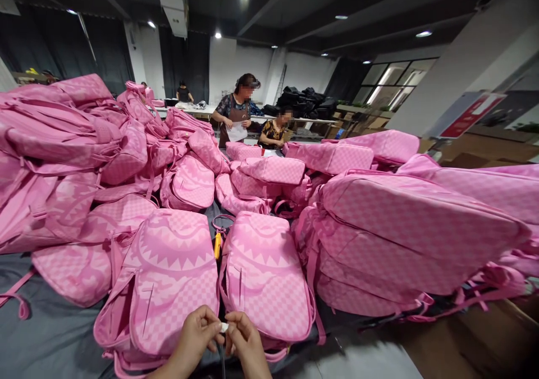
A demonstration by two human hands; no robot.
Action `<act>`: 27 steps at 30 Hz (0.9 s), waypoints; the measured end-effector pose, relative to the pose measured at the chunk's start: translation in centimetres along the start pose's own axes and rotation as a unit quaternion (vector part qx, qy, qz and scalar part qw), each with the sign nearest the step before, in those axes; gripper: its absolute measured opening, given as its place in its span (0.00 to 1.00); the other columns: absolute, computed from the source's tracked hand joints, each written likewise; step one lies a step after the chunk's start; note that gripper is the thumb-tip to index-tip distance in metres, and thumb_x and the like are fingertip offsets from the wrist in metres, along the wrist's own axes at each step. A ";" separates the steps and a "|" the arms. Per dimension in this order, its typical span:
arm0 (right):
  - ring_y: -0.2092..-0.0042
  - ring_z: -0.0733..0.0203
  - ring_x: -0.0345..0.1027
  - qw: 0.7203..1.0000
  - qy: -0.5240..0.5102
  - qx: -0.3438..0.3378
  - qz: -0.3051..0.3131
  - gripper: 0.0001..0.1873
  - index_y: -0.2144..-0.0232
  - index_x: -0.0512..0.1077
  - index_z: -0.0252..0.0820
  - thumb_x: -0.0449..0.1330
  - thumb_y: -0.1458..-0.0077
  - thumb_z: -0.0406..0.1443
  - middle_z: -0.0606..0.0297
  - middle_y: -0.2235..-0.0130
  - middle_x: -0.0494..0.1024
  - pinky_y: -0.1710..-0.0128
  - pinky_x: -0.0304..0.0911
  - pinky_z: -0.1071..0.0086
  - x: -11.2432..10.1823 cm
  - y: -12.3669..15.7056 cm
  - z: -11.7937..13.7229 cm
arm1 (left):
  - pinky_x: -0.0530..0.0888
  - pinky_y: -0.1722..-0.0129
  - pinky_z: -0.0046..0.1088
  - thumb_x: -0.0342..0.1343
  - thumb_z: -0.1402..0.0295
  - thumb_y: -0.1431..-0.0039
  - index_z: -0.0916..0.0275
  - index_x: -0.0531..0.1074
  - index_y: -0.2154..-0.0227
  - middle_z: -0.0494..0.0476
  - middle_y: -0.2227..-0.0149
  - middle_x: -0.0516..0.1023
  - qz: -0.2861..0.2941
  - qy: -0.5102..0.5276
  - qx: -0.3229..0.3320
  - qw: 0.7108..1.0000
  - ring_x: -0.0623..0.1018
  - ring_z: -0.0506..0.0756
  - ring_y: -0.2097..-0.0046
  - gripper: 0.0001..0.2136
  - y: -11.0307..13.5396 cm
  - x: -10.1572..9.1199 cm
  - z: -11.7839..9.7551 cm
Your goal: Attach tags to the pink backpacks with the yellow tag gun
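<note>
My left hand [197, 334] and my right hand [247, 339] meet at the bottom middle of the view, both pinched on a small white piece [224, 327] held between the fingertips. A thin dark cord [222, 362] hangs down below it. Just beyond the hands lie two pink checkered backpacks, one on the left [168, 283] and one on the right [265, 272], flat on a dark grey table cover [46, 334]. A small yellow-handled tool [217, 245] lies in the gap between them.
Heaps of pink backpacks rise at left [63, 143] and right [412, 227], with more behind [261, 177]. Across the piles two people [238, 109] work at a table; another stands further back. Cardboard [484, 334] lies at lower right.
</note>
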State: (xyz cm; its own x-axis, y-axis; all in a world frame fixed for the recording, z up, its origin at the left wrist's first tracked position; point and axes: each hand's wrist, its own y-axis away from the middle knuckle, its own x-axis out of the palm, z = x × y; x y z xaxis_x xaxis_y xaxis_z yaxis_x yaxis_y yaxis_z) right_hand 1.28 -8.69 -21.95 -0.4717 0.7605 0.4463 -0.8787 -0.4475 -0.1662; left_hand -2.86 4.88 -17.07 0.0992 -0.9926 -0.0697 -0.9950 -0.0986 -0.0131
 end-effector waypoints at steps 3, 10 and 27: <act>0.74 0.67 0.58 0.995 0.083 -0.053 0.016 0.29 0.62 0.62 0.34 0.63 0.45 0.54 0.62 0.70 0.68 0.76 0.54 0.76 0.1 0.1 -0.1 | 0.67 0.77 0.24 0.62 0.47 0.55 0.67 0.64 0.72 0.60 0.74 0.74 -0.025 -0.030 0.021 0.999 0.74 0.53 0.72 0.25 0.0 0.2 -0.4; 0.74 0.66 0.57 0.993 0.108 -0.058 -0.002 0.31 0.66 0.66 0.33 0.64 0.48 0.57 0.63 0.73 0.65 0.75 0.52 0.75 -0.7 0.2 -0.5 | 0.68 0.73 0.25 0.62 0.46 0.56 0.67 0.63 0.70 0.62 0.70 0.75 0.048 -0.044 -0.012 0.998 0.76 0.55 0.67 0.27 0.4 -0.3 -1.0; 0.73 0.64 0.55 0.981 0.176 -0.074 -0.030 0.19 0.70 0.60 0.36 0.56 0.43 0.47 0.63 0.74 0.64 0.72 0.50 0.73 -0.5 0.5 -1.3 | 0.66 0.68 0.26 0.50 0.60 0.41 0.66 0.66 0.69 0.57 0.70 0.72 0.045 -0.212 0.080 0.973 0.73 0.53 0.66 0.12 0.7 -0.9 -0.3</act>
State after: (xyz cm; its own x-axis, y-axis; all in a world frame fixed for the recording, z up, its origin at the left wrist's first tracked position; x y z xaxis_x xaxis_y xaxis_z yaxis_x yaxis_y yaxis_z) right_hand 0.94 -8.63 -23.42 -0.3925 0.9101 0.1331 -0.8943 -0.3438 -0.2864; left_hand -3.61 5.73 -16.75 0.0389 -0.8751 -0.4823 -0.9896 0.0331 -0.1398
